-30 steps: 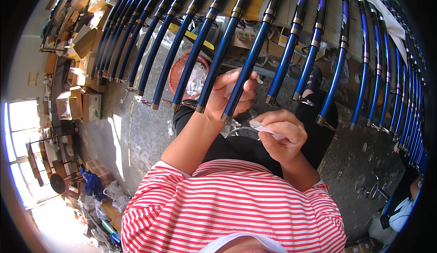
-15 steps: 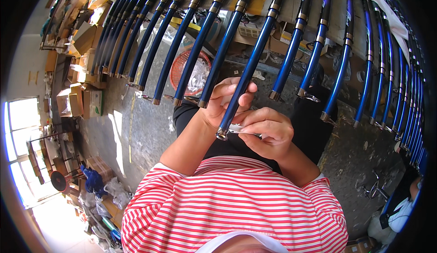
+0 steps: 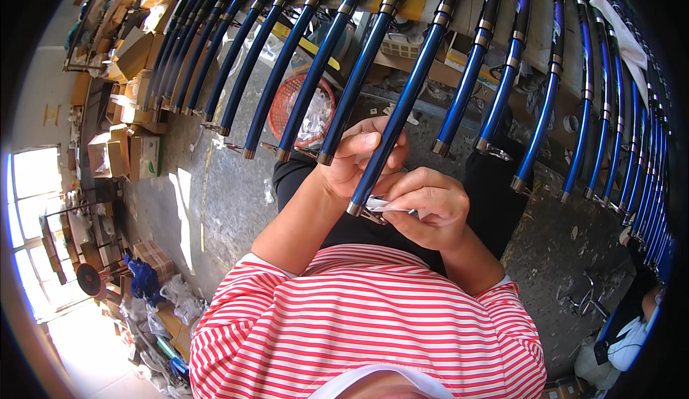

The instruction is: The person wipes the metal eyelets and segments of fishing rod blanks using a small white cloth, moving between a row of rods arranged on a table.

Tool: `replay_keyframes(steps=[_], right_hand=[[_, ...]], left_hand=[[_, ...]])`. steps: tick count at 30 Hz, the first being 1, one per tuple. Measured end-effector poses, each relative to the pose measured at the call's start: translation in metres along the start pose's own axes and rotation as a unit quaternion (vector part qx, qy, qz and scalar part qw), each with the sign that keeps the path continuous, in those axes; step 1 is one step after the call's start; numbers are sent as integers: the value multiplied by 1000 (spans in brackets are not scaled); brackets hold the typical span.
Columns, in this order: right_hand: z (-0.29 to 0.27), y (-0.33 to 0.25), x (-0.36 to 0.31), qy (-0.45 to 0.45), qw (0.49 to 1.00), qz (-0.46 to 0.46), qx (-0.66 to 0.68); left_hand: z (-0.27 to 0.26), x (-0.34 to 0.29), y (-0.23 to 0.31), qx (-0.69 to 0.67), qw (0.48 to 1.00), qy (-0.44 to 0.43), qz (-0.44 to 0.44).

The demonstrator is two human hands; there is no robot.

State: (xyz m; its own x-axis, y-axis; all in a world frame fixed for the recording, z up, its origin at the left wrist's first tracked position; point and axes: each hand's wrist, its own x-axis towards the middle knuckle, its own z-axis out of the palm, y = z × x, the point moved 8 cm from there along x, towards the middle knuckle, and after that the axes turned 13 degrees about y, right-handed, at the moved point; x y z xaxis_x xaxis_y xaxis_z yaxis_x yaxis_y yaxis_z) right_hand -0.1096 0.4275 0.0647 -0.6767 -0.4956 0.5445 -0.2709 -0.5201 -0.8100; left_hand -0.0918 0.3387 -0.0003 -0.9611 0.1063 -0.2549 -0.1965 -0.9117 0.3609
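A glossy blue fishing rod (image 3: 410,101) slants down toward me, its metal-capped end low in front of my body. My left hand (image 3: 343,168) is closed round it a little above that end, thumb on the near left side and fingertips showing on the right. Beside the rod's end, my right hand (image 3: 436,209) pinches a small white strip (image 3: 379,204), which looks like paper or thin film. A small metal line guide (image 3: 372,217) sticks out just under the strip. The rod and fingers partly hide where strip and rod meet.
Similar blue rods hang in a long row on both sides, like this rod (image 3: 459,97) close on the right. A red basket (image 3: 275,115) of white scraps stands on the floor. Cardboard boxes (image 3: 118,151) line the left; a white cloth (image 3: 621,36) drapes over rods at right.
The held rod has turned slightly, so its guide now shows below the strip at the right. My right hand has shifted a little right, and the white strip is more exposed.
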Motion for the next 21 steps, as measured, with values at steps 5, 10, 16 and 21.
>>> replay_keyframes(steps=[5, 10, 16, 21], right_hand=[[1, 1, 0, -10, 1000, 0, 0], [3, 0, -1, -27, 1000, 5, -7], [4, 1, -1, -18, 1000, -9, -2], [6, 0, -1, -22, 1000, -11, 0]], left_hand=[[1, 0, 1, 17, 1000, 4, -1], [0, 2, 3, 22, 999, 3, 43], [1, 0, 6, 67, 996, 24, 47], [1, 2, 10, 117, 990, 11, 74]])
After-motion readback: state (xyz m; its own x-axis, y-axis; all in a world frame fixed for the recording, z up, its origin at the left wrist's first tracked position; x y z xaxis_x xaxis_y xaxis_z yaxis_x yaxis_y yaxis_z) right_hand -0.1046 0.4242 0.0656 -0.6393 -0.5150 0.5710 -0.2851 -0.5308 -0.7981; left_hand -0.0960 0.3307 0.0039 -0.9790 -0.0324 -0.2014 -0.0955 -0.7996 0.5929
